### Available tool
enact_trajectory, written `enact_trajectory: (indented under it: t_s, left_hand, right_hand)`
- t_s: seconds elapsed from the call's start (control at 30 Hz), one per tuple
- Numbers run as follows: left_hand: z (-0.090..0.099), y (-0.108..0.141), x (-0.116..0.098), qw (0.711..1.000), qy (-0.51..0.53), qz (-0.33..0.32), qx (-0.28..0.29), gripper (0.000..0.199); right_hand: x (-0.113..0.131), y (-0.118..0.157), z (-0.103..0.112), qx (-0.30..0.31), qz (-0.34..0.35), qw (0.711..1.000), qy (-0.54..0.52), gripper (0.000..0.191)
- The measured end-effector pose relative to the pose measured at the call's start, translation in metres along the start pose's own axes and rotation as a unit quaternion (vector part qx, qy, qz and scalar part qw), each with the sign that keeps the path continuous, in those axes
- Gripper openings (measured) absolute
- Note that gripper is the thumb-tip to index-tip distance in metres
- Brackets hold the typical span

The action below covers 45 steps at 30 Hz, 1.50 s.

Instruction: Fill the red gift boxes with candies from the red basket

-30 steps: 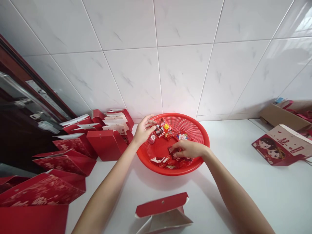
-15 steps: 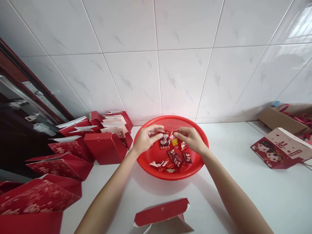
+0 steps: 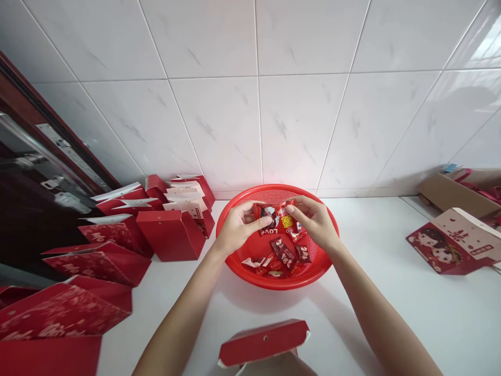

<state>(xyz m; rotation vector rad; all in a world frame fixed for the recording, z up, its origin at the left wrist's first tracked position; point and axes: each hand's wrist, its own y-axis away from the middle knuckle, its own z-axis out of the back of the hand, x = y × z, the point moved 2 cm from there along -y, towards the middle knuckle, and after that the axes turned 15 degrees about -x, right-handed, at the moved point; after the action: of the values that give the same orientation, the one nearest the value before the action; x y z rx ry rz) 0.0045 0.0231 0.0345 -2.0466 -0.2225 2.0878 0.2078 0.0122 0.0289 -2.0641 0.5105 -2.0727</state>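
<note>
Over the red plastic basket (image 3: 331, 224), my left hand (image 3: 240, 227) pinches a red candy packet (image 3: 270, 212) printed with "LOVE" and dark figures, its thumb across the front. My right hand (image 3: 316, 222) is closed, thumb and fingers on a red candy packet with yellow print (image 3: 287, 221) right beside the first. Below the hands, several small wrapped candies lie in the basket, among them a dark maroon one (image 3: 283, 253) and a white-and-red one (image 3: 256, 262). Closest to me stands a red paper gift box (image 3: 266, 342), its lower part cut off by the frame.
Several red gift boxes (image 3: 170, 235) stand in rows on the left of the white counter (image 3: 376, 261). A gift box with cartoon figures (image 3: 450, 243) and a cardboard box with ribbons (image 3: 442, 190) are at the right. White tiles (image 3: 219, 130) rise behind; a dark door frame (image 3: 39, 109) borders the left.
My hands have spread slightly apart, and more of both packets shows between them. My left thumb now lies farther across the "LOVE" packet. The view has shifted a little.
</note>
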Motion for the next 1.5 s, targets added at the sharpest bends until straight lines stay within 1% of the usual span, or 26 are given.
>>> enact_trajectory:
  t_s: [0.1, 0.13, 0.2, 0.27, 0.3, 0.4, 0.47, 0.5, 0.57, 0.63, 0.7, 0.77, 0.83, 0.93, 1.0, 1.07, 1.13, 1.27, 1.33, 1.4, 1.5]
  left_hand:
    - [0.001, 0.001, -0.001, 0.997, 0.031, -0.023, -0.066, 0.041]
    - [0.002, 0.001, -0.001, 0.996, 0.036, -0.024, -0.077, 0.041]
    - [0.004, 0.001, -0.001, 0.996, 0.027, -0.021, -0.083, 0.041]
    - [0.006, 0.002, -0.003, 0.998, 0.003, -0.016, -0.065, 0.042]
    - [0.007, 0.003, -0.004, 0.999, -0.010, -0.013, -0.047, 0.043]
    - [0.006, 0.008, -0.009, 0.999, -0.037, -0.009, 0.025, 0.042]
    - [0.005, 0.010, -0.011, 0.998, -0.036, -0.011, 0.048, 0.037]
    - [0.005, 0.011, -0.012, 0.998, -0.032, -0.014, 0.043, 0.035]
    - [0.004, 0.013, -0.013, 0.999, -0.020, -0.025, 0.005, 0.037]
    - [0.003, 0.013, -0.013, 0.999, -0.012, -0.038, -0.033, 0.040]
    - [0.002, 0.014, -0.013, 0.998, -0.003, -0.047, -0.047, 0.040]
    - [0.002, 0.015, -0.013, 0.998, 0.000, -0.046, -0.036, 0.038]
    - [0.005, 0.016, -0.014, 0.999, -0.005, -0.033, -0.008, 0.037]
    - [0.009, 0.016, -0.015, 0.998, -0.028, -0.006, 0.053, 0.036]
    - [0.011, 0.016, -0.016, 0.997, -0.047, -0.008, 0.068, 0.034]
    - [0.012, 0.015, -0.015, 0.997, -0.056, -0.021, 0.051, 0.033]
    - [0.012, 0.015, -0.012, 0.999, -0.043, -0.023, 0.016, 0.036]
    - [0.010, 0.014, -0.004, 0.998, 0.008, -0.005, -0.055, 0.048]
    - [0.010, 0.014, -0.002, 0.997, 0.017, -0.002, -0.075, 0.052]
    - [0.010, 0.014, -0.002, 0.997, 0.022, -0.004, -0.073, 0.057]
    - [0.010, 0.015, -0.006, 0.999, 0.026, -0.010, -0.038, 0.055]
  right_hand:
    - [0.000, 0.003, -0.005, 0.050, -0.054, 0.996, -0.048, 0.048]
    - [0.000, 0.003, -0.006, 0.058, -0.065, 0.995, -0.058, 0.048]
    - [0.002, 0.004, -0.006, 0.051, -0.071, 0.993, -0.074, 0.041]
    - [0.005, 0.005, -0.005, 0.039, -0.064, 0.994, -0.075, 0.037]
    - [0.006, 0.005, -0.005, 0.044, -0.058, 0.995, -0.066, 0.036]
    - [0.010, 0.008, -0.006, 0.091, -0.046, 0.994, -0.029, 0.035]
    - [0.011, 0.010, -0.007, 0.087, -0.042, 0.995, -0.016, 0.038]
    - [0.011, 0.010, -0.008, 0.073, -0.042, 0.996, -0.015, 0.042]
    - [0.011, 0.011, -0.009, 0.049, -0.043, 0.998, -0.014, 0.051]
    - [0.012, 0.011, -0.011, 0.065, -0.046, 0.997, -0.018, 0.049]
    - [0.013, 0.012, -0.014, 0.092, -0.044, 0.994, -0.030, 0.040]
    - [0.014, 0.013, -0.015, 0.105, -0.034, 0.993, -0.040, 0.035]
    - [0.013, 0.013, -0.016, 0.108, -0.022, 0.993, -0.038, 0.035]
    - [0.009, 0.012, -0.016, 0.111, -0.005, 0.994, 0.010, 0.036]
    - [0.007, 0.012, -0.016, 0.107, 0.005, 0.994, 0.036, 0.035]
    - [0.006, 0.012, -0.016, 0.103, 0.009, 0.994, 0.022, 0.033]
    - [0.005, 0.011, -0.016, 0.102, 0.007, 0.995, -0.005, 0.033]
    - [0.004, 0.012, -0.017, 0.124, -0.021, 0.992, 0.003, 0.046]
    - [0.003, 0.013, -0.018, 0.129, -0.038, 0.991, -0.001, 0.047]
    - [0.002, 0.014, -0.019, 0.112, -0.043, 0.993, -0.021, 0.045]
    - [0.004, 0.014, -0.019, 0.061, -0.031, 0.997, -0.037, 0.042]
